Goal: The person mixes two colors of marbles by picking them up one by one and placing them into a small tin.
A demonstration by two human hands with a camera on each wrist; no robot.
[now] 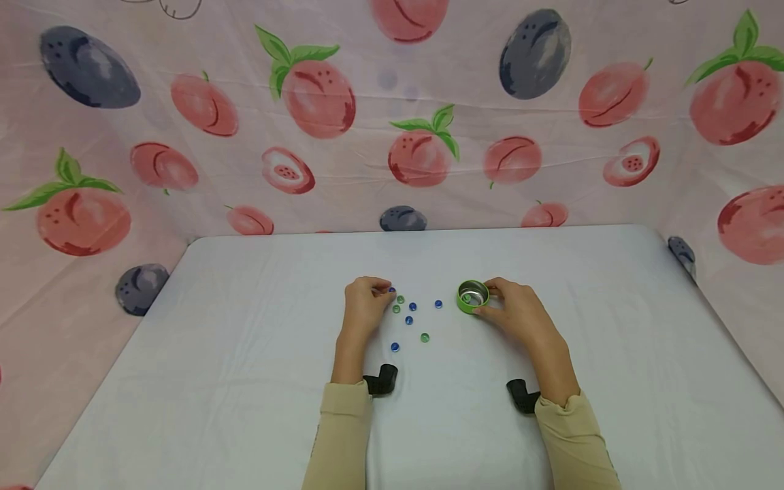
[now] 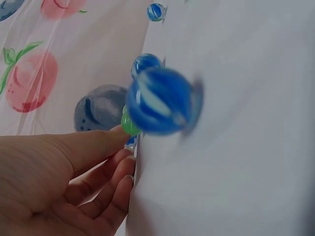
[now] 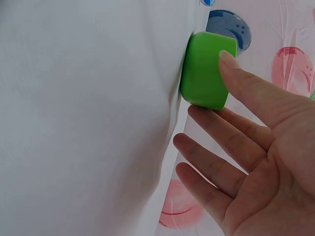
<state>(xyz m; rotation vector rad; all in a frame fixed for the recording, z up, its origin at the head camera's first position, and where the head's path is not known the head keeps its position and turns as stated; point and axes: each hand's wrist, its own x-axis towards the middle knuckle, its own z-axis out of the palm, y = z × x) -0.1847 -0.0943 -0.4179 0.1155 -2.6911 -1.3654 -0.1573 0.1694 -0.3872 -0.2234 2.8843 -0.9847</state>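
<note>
My left hand (image 1: 365, 304) is at the left side of a loose group of marbles, thumb and fingertips pinching a blue marble (image 1: 392, 290). In the left wrist view only a sliver of this blue marble (image 2: 130, 142) shows between thumb and fingers. My right hand (image 1: 517, 309) grips a small round green tin (image 1: 463, 305) from its right side, thumb at the near side and fingers behind. The tin stands upright on the table, with a green marble (image 1: 467, 298) inside. In the right wrist view the thumb lies on the green wall (image 3: 204, 69) of the tin.
Several blue and green marbles lie between the hands, among them a blue marble (image 1: 438, 304) near the tin and a green marble (image 1: 425, 337) closer to me. The white table (image 1: 214, 381) ends at a fruit-print cloth (image 1: 343, 184) behind and at both sides.
</note>
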